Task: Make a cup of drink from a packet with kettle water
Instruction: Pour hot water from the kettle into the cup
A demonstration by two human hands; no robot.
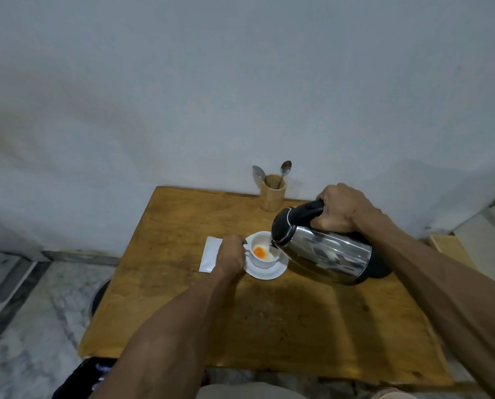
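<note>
Head view: right hand [338, 208] grips the tilted kettle [327, 251] by its handle, left hand [231, 256] closes on the cup [265, 262], hiding its handle.

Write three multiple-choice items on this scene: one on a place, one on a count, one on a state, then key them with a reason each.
1. Where does the white packet lie?
A. On the table left of the saucer
B. Inside the wooden holder
C. Under the kettle

2. How many spoons stand in the wooden holder?
A. One
B. Two
C. Four

3. How is the kettle held?
A. Upright on the table
C. Lying on the floor
B. Tilted, spout over the cup

Answers:
1 A: it lies flat beside the saucer, behind the left hand.
2 B: two bowls stick up.
3 B: the right hand tips it toward the cup.
</note>
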